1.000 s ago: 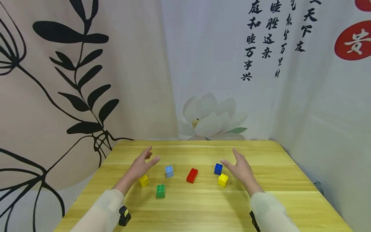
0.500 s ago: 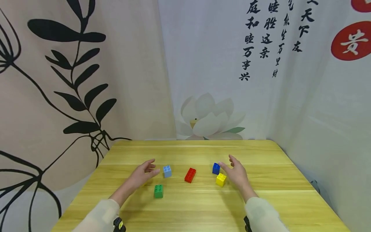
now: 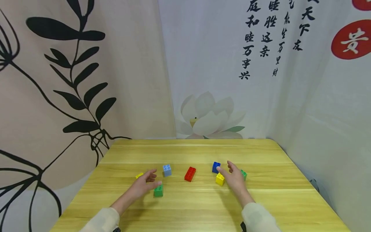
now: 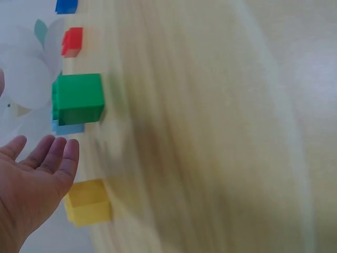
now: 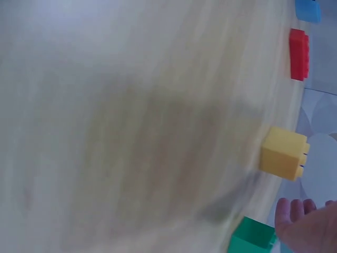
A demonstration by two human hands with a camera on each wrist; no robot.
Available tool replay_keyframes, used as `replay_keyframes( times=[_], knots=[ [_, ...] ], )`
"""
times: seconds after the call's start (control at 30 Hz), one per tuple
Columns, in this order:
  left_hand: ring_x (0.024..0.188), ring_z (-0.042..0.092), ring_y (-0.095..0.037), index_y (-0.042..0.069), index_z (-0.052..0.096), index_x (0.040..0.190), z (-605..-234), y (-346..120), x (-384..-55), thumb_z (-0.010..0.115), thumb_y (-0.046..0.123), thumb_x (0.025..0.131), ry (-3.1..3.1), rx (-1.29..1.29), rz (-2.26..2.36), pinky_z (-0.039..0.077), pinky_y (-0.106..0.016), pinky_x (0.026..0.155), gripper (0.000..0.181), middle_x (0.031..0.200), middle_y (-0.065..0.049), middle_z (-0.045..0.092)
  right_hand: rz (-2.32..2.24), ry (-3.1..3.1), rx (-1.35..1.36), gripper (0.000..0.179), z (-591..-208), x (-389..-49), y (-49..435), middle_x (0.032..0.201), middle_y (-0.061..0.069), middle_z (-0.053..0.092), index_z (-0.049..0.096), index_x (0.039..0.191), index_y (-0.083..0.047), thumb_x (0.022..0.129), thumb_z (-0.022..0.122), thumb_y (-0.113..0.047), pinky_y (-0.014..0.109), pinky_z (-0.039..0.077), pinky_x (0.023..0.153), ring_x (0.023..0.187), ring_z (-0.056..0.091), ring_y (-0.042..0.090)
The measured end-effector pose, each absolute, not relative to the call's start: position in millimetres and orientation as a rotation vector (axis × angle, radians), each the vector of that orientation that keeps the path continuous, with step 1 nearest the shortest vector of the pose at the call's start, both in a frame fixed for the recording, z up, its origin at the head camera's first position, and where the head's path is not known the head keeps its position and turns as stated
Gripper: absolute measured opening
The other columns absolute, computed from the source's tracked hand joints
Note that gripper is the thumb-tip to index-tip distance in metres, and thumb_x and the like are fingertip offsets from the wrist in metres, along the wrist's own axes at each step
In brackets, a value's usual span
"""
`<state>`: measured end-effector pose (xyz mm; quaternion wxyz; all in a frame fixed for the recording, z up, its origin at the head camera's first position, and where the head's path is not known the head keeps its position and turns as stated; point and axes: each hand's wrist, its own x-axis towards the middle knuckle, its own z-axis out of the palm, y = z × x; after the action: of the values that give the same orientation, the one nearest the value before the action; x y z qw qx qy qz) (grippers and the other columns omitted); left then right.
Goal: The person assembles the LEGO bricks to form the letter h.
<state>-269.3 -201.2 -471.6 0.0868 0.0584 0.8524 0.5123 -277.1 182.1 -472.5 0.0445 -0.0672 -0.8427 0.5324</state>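
My left hand [image 3: 141, 187] hovers with relaxed fingers near a green toy building brick [image 3: 158, 191], the thumb overlapping its top in the head view. Beyond that hand, a yellow brick [image 3: 139, 175] is partly covered by it; the left wrist view puts the hand [image 4: 34, 187] between the two. My right hand [image 3: 236, 182] holds nothing, thumb and fingers apart. Its thumb lies over the edge of a dark blue brick [image 3: 215, 167] in the head view, close above a second yellow brick [image 3: 220, 179]. Behind its fingers a second green brick [image 3: 244, 175] shows in part.
A red brick [image 3: 190, 174] lies mid-table, with a light blue brick [image 3: 167, 170] to its left. All the bricks rest on a wooden table [image 3: 197, 209]. A printed curtain [image 3: 139, 80] hangs behind the table's far edge and along its right side.
Both hands have come lower and nearer to the body. The left has moved from above the left yellow brick to the green one. The right green brick, hidden before, now shows.
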Motion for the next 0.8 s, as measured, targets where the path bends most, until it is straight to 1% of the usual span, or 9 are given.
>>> replay_keyframes(
  times=[0.13,0.23,0.37,0.5,0.63,0.8],
  knots=[
    [0.127,0.048,-0.037,0.005,0.039,0.151,-479,-199,-267,0.075,0.034,0.09,2.554,0.147,1.524,0.047,-0.051,0.096,0.076,0.141,-0.019,0.049,1.673,-2.552,-0.244,0.086,-480,-275,181,0.153,0.025,0.034,0.031,0.153,-0.001,0.092,0.067,-0.049,0.057,0.033,0.108,0.138,0.033,0.046],
    [0.126,0.049,-0.038,0.004,0.038,0.15,-483,-198,-266,0.075,0.03,0.09,2.562,0.157,1.514,0.046,-0.053,0.097,0.076,0.141,-0.02,0.049,1.687,-2.547,-0.256,0.086,-485,-274,181,0.154,0.025,0.033,0.03,0.153,-0.001,0.092,0.067,-0.049,0.057,0.033,0.108,0.138,0.033,0.046],
    [0.124,0.05,-0.037,0.003,0.039,0.15,-487,-199,-264,0.076,0.029,0.088,2.557,0.16,1.517,0.046,-0.053,0.098,0.077,0.139,-0.021,0.05,1.724,-2.531,-0.272,0.09,-489,-271,181,0.154,0.026,0.032,0.03,0.153,-0.001,0.09,0.068,-0.052,0.057,0.032,0.109,0.139,0.031,0.047],
    [0.121,0.052,-0.038,0.001,0.039,0.149,-491,-200,-262,0.077,0.027,0.088,2.541,0.166,1.546,0.047,-0.053,0.096,0.076,0.137,-0.022,0.051,1.755,-2.505,-0.293,0.086,-492,-268,181,0.152,0.03,0.032,0.029,0.152,0.001,0.092,0.07,-0.044,0.057,0.033,0.109,0.137,0.032,0.049],
    [0.12,0.054,-0.038,0.001,0.041,0.148,-496,-200,-260,0.078,0.026,0.087,2.515,0.138,1.588,0.048,-0.051,0.095,0.077,0.137,-0.022,0.051,1.771,-2.482,-0.311,0.08,-496,-267,180,0.15,0.032,0.033,0.03,0.151,0.004,0.094,0.07,-0.035,0.057,0.033,0.108,0.135,0.033,0.05],
    [0.118,0.055,-0.035,-0.001,0.044,0.145,-500,-202,-258,0.08,0.022,0.085,2.487,0.114,1.645,0.049,-0.049,0.095,0.073,0.135,-0.021,0.052,1.8,-2.451,-0.345,0.076,-500,-268,179,0.148,0.032,0.035,0.031,0.15,0.006,0.095,0.069,-0.028,0.056,0.034,0.108,0.134,0.035,0.049]
  ],
)
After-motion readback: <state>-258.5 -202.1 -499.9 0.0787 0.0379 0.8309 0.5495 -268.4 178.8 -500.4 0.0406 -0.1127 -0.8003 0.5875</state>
